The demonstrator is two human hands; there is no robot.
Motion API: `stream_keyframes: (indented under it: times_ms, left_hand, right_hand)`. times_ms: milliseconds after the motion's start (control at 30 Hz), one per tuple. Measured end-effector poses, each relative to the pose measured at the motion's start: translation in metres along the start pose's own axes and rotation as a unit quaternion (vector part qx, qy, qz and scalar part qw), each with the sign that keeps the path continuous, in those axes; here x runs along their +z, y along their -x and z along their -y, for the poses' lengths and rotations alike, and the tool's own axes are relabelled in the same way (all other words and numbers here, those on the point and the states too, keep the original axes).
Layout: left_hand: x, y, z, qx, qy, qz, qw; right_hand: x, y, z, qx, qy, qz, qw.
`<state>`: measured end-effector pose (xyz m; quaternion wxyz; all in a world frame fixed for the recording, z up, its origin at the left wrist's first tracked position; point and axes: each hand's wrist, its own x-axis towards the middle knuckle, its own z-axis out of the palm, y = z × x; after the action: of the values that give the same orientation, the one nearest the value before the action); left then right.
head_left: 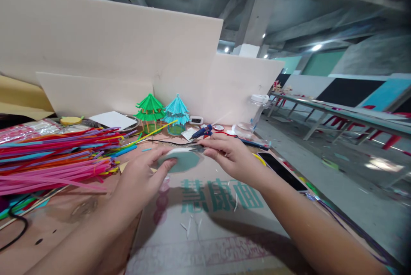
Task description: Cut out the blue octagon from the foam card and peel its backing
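My left hand point(152, 168) pinches the left edge of a flat, pale green, roughly round disc point(184, 161) between thumb and fingers. The disc is tilted above a printed cardboard sheet point(180, 240). My right hand point(226, 151) is closed at the disc's upper right edge, on a thin dark grey blade-like tool point(196, 148) that the fingers mostly hide. Just beyond the fingers lies a blue glue gun point(202, 132). Thin white scraps point(189, 227) are scattered on the cardboard below my hands.
Bundled coloured pipe cleaners point(58, 159) fill the left side. Two small pavilion models, green point(150, 114) and light blue point(177, 112), stand at the back near a white board point(105, 44). A clear bottle point(253, 114) and a phone point(282, 172) are on the right.
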<state>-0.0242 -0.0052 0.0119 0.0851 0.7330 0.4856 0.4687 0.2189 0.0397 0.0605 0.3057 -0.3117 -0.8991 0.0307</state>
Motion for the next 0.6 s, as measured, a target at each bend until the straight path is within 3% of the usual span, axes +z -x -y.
stream_keyframes:
  times_ms: [267,600]
  left_hand:
    - [0.0008,0.0018,-0.0005,0.047,-0.011,-0.012,0.999]
    - [0.0018,0.0029,-0.0036,0.039,-0.003,-0.004,0.999]
  right_hand:
    - [0.0027,-0.0019,-0.0005,-0.042,-0.026,-0.01,0.999]
    - [0.0052,-0.0016,0.0015,-0.05,-0.034,-0.03,0.998]
